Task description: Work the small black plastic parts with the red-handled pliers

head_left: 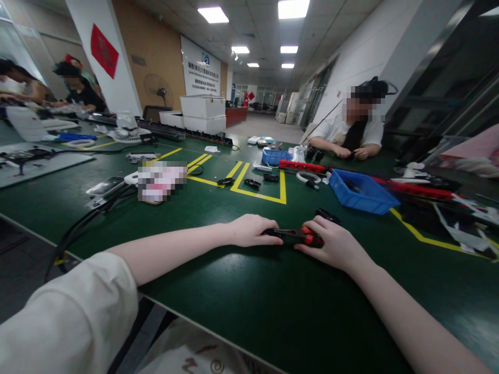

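Observation:
My right hand (331, 240) is closed around the red-and-black handles of a pair of pliers (307, 236). The jaws point left, toward my left hand (253, 230), whose thumb and fingers pinch a small black part (270, 231). The plier tips meet or overlap this part; the exact contact is too small to tell. Just behind my right hand lies a black object (327, 215), partly hidden by the fingers. Farther off on the green table (241, 291), several small black parts, among them one black piece (252, 183), lie in and beside a yellow-taped rectangle.
A blue bin (362, 193) stands at the right, with a smaller blue bin (276, 156) behind. Red strips (421, 189) run along the right side. A phone (159, 182) and black cables (91, 218) lie at left. Across the table a person (351, 130) works with both hands.

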`<act>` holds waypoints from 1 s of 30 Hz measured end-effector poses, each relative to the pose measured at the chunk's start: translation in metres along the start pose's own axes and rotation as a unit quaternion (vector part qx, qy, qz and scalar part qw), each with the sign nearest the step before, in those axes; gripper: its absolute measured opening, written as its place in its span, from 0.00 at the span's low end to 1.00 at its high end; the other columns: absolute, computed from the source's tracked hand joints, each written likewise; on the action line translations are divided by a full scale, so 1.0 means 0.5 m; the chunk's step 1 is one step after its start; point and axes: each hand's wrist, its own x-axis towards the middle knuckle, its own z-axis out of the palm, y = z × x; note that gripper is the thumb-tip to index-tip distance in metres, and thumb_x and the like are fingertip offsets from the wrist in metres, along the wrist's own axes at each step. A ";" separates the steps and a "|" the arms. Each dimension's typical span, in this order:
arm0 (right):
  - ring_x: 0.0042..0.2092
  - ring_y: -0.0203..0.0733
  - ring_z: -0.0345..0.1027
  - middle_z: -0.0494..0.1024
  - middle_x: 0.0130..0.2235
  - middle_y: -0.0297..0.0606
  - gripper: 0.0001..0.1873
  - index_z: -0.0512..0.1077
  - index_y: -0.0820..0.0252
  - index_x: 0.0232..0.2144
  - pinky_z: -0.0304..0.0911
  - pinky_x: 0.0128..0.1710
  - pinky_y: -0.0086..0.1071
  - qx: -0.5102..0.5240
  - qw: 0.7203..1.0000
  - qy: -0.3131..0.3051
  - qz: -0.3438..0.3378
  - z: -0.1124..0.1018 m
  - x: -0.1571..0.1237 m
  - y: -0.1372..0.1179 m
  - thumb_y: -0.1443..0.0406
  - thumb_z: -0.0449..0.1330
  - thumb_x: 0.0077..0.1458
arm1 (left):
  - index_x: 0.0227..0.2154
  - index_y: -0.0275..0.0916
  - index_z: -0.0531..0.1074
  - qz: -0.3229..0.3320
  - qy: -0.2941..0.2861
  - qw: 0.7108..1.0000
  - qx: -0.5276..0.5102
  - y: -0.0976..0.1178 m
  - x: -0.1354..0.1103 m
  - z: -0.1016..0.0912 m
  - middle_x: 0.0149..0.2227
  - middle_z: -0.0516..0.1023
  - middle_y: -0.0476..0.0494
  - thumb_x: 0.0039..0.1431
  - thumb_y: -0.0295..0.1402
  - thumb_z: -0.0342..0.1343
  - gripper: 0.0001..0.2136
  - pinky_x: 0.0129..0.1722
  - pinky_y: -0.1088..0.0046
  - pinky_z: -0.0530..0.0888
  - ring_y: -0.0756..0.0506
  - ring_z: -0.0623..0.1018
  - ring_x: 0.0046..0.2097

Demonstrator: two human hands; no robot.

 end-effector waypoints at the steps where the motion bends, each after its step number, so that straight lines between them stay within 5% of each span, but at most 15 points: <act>1: 0.35 0.45 0.72 0.75 0.38 0.43 0.20 0.72 0.58 0.37 0.67 0.34 0.36 -0.002 1.000 0.000 0.003 0.000 0.000 -0.001 0.48 0.59 0.54 | 0.46 0.39 0.71 -0.005 0.000 1.000 -0.004 0.000 0.000 0.000 0.37 0.78 0.45 0.67 0.51 0.48 0.20 0.32 0.74 0.66 0.45 0.78 0.37; 6: 0.36 0.46 0.71 0.76 0.36 0.42 0.09 0.71 0.58 0.36 0.67 0.36 0.37 -0.026 1.000 0.009 0.003 -0.001 0.001 -0.003 0.60 0.59 0.52 | 0.46 0.39 0.72 -0.008 0.004 1.000 -0.028 -0.003 0.001 0.000 0.35 0.78 0.45 0.66 0.50 0.50 0.20 0.31 0.74 0.65 0.45 0.77 0.35; 15: 0.37 0.47 0.71 0.76 0.36 0.44 0.09 0.71 0.59 0.36 0.67 0.38 0.39 -0.053 0.998 0.015 0.008 0.000 0.006 -0.006 0.62 0.59 0.51 | 0.40 0.39 0.74 -0.023 -0.006 0.997 -0.076 -0.007 0.003 -0.003 0.29 0.74 0.50 0.67 0.51 0.48 0.19 0.29 0.77 0.63 0.50 0.73 0.29; 30: 0.35 0.44 0.72 0.77 0.34 0.37 0.08 0.70 0.54 0.33 0.66 0.33 0.36 0.049 0.996 -0.007 0.080 0.006 0.005 0.000 0.58 0.58 0.51 | 0.43 0.36 0.76 0.072 0.066 0.995 -0.035 -0.027 0.009 0.019 0.44 0.72 0.41 0.59 0.48 0.60 0.19 0.40 0.71 0.69 0.45 0.74 0.43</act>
